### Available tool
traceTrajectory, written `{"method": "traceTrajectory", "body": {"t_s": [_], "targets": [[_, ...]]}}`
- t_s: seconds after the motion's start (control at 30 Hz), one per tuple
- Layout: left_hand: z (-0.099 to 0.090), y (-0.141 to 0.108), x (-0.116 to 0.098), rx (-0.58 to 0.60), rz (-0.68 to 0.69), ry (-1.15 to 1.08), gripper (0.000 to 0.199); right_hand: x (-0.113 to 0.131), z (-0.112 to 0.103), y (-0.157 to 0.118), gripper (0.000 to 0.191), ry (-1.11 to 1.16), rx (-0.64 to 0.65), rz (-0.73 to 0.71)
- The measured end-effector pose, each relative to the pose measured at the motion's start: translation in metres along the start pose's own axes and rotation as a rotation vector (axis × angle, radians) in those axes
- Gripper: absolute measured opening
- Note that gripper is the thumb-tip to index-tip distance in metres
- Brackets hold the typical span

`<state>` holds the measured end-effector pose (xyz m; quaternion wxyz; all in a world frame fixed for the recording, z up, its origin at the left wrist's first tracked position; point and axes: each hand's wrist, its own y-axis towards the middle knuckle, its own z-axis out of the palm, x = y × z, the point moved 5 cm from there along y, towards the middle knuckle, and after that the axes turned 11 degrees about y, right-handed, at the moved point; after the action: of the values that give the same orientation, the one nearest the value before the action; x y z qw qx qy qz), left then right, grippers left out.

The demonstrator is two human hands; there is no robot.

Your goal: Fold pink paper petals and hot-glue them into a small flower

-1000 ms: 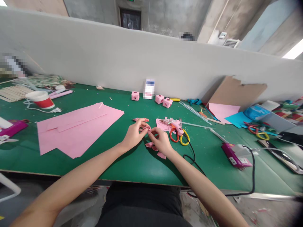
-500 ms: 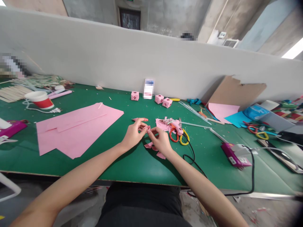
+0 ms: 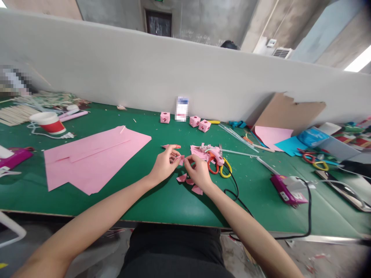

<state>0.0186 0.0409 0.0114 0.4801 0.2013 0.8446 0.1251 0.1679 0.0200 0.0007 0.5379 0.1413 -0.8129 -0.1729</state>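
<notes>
Pink paper, a small piece (image 3: 181, 160), is held over the middle of the green desk (image 3: 150, 208), between the two hands. It is pinched between thumb and fingers of the left hand (image 3: 162, 167); that grip is closed on it. The right hand (image 3: 199, 172) is placed at the right side of the piece, fingers bent; whether the paper is also pinched by this grip cannot be told, the contact being too small.

Loose pink pieces (image 3: 197, 190) are scattered beneath and on the near side of the right hand. Just right of it, scissors (image 3: 213, 168) with one orange and one yellow loop are overlain by a pink glue gun (image 3: 216, 156); pink scraps (image 3: 197, 151) are seen alongside.

To the left, large pink sheets (image 3: 98, 162) are laid overlapping. Far side: three pink boxes (image 3: 165, 118) with diamond cut-outs are set near the pale partition (image 3: 116, 69), one left and two right of an upright white card (image 3: 182, 111), its print blurred. Far left, a red-and-white cup (image 3: 49, 124) is noted beside pale sticks (image 3: 19, 114). Far right, brown cardboard (image 3: 292, 116) is leaned against the partition.
</notes>
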Motion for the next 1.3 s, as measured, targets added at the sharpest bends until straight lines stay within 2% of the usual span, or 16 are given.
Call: {"method": "traceTrajectory", "body": {"t_s": [0.33, 0.47, 0.6, 0.77, 1.3], "targets": [[0.002, 0.002, 0.012, 0.042, -0.163, -0.214, 0.038, -0.006, 0.003, 0.000, 0.019, 0.178, 0.027, 0.122], [0.003, 0.002, 0.013, 0.061, -0.155, -0.211, 0.041, 0.003, -0.002, 0.001, 0.020, 0.114, -0.018, 0.024], [0.007, 0.001, 0.011, 0.116, -0.108, -0.199, 0.041, 0.009, -0.003, 0.001, 0.023, 0.100, 0.048, -0.076], [0.010, -0.001, 0.009, 0.169, -0.063, -0.194, 0.039, 0.005, -0.001, 0.002, 0.019, 0.086, 0.100, -0.061], [0.011, -0.001, 0.009, 0.211, -0.114, -0.236, 0.042, 0.007, -0.004, 0.004, 0.015, 0.132, 0.128, -0.097]]}}
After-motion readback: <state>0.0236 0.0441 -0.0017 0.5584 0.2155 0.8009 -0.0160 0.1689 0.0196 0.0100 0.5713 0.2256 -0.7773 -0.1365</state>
